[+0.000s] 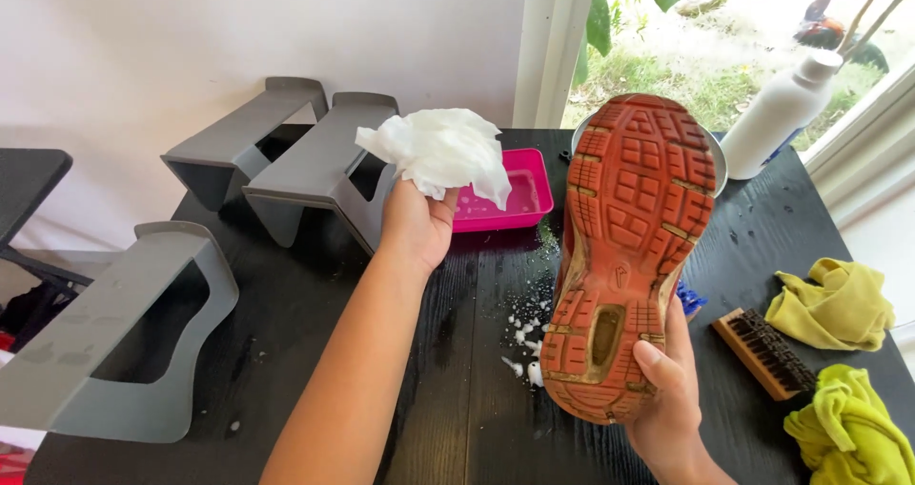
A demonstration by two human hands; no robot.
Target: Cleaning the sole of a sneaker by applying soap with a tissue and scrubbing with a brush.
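Over black table [286, 352] | right hand [672, 390] fingers grip shoe [634, 247], sole up, toe away | left hand [415, 228] clutches tissue [438, 147]

Ridged orange rubber shoe sole [634, 256]; crumpled soft white paper tissue [440, 150]; glossy pink plastic tray [519, 194]; dark, grained, wet wooden table [467, 418]; wood-backed bristle brush [765, 352]; yellow cloths [839, 304].

shoe [629, 256]: turned up so its red-orange bottom faces us, heel low, toe high. The bottom has bumpy squares and some dirty marks.
cloth [440, 151]: white, crumpled in a ball, held up above the black surface [457, 390], left of the shoe.
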